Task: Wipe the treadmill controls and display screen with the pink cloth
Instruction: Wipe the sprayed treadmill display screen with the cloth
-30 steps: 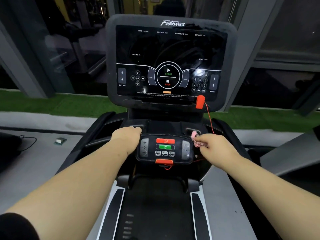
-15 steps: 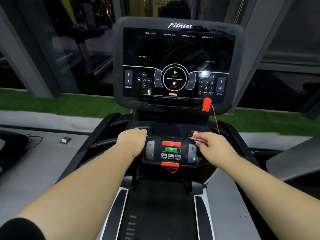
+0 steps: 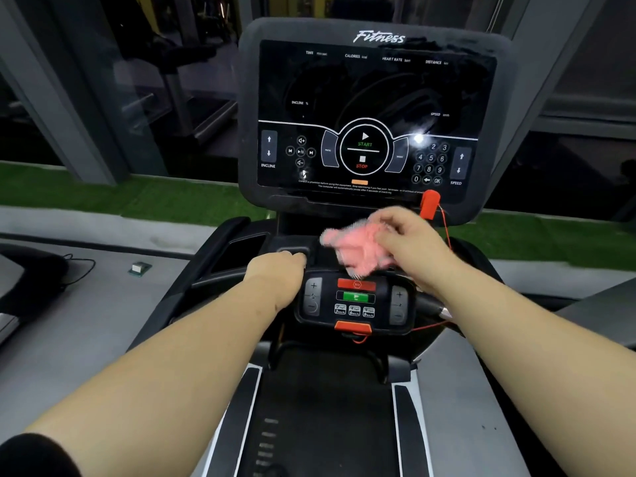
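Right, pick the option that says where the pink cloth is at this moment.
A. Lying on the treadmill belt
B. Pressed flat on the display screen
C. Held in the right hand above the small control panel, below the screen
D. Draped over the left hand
C: the right hand holds the pink cloth in the air between the small control panel and the display screen, touching neither.

We see a fluffy, soft-piled pink cloth (image 3: 354, 249), blurred against the matt black plastic of the control panel (image 3: 356, 301). Above it, the display screen (image 3: 371, 115) is glossy and smooth, throwing back a bright glare, while its surrounding frame (image 3: 247, 115) looks dull and slightly textured.
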Tool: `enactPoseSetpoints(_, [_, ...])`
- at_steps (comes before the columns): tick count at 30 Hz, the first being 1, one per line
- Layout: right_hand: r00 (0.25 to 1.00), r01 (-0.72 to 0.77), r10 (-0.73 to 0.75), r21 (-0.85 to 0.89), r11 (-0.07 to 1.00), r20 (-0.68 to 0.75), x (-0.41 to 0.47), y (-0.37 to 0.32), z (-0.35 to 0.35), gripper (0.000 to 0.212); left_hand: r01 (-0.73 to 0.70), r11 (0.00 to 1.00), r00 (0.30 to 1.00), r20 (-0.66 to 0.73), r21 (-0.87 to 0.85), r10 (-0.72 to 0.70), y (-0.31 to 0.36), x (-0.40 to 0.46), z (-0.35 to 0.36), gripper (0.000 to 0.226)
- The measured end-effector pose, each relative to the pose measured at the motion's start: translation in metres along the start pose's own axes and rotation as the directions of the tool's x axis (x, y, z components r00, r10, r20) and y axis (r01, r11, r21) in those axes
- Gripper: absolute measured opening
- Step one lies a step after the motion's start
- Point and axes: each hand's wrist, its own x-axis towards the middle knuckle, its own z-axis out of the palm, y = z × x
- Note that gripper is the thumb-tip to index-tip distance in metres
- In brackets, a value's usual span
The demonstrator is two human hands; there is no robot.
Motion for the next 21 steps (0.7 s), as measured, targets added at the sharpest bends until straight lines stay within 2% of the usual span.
enactPoseSetpoints(1, [0.999,0.011,-0.003,-0.221,0.975,0.038,0.001,0.011,-0.003,0.030,-0.001,1.000,1.000,0.004,0.000,0.001,0.000,0.000,0.000,0.025])
enactPoseSetpoints(2, [0.998,0.009,0.017,-0.440,0.898,0.054,0.002,0.023,-0.006,0.028,-0.004,1.000,1.000,0.008,0.001,0.004,0.001,0.001,0.000,0.025])
enactPoseSetpoints(3, [0.998,-0.024,0.057,-0.608,0.794,0.035,0.002,0.030,-0.008,0.029,-0.006,1.000,1.000,0.009,0.006,0.006,0.001,0.001,-0.001,0.026])
enactPoseSetpoints(4, [0.997,-0.048,0.075,-0.682,0.729,0.011,0.001,0.034,-0.008,0.031,-0.006,1.000,1.000,0.009,0.007,0.006,0.000,0.001,-0.001,0.027])
enactPoseSetpoints(6, [0.997,0.031,0.022,-0.690,0.723,0.068,-0.003,0.033,0.005,0.036,-0.007,1.000,1.000,0.008,0.013,0.006,0.000,0.001,-0.002,0.027])
enactPoseSetpoints(7, [0.989,0.128,-0.044,-0.672,0.730,0.141,-0.007,0.032,0.015,0.039,-0.009,1.000,1.000,0.009,0.017,0.009,0.001,0.001,-0.002,0.027])
enactPoseSetpoints(8, [0.967,0.242,-0.114,-0.669,0.703,0.229,-0.010,0.030,0.027,0.039,-0.012,1.000,1.000,0.007,0.018,0.012,0.001,0.001,-0.002,0.026])
enactPoseSetpoints(10, [0.928,0.363,-0.174,-0.684,0.633,0.331,-0.010,0.029,0.042,0.034,-0.014,1.000,1.000,-0.004,0.021,0.014,0.001,0.000,-0.002,0.024])
enactPoseSetpoints(14, [0.919,0.377,-0.153,-0.695,0.613,0.364,-0.006,0.031,0.016,0.033,-0.006,1.000,1.000,0.000,0.023,0.006,0.001,0.001,-0.001,0.027])
enactPoseSetpoints(17, [0.953,0.268,-0.075,-0.706,0.656,0.293,-0.005,0.041,-0.019,0.031,-0.003,1.000,1.000,0.010,0.023,0.003,0.001,0.002,0.001,0.032])
enactPoseSetpoints(19, [0.968,0.221,-0.050,-0.745,0.629,0.246,-0.003,0.037,-0.016,0.034,-0.003,1.000,1.000,0.014,0.030,0.002,0.001,0.002,0.001,0.031])
enactPoseSetpoints(21, [0.955,0.285,-0.106,-0.750,0.597,0.278,-0.001,0.030,0.010,0.037,-0.003,1.000,1.000,0.014,0.031,0.003,0.002,0.002,0.001,0.029])
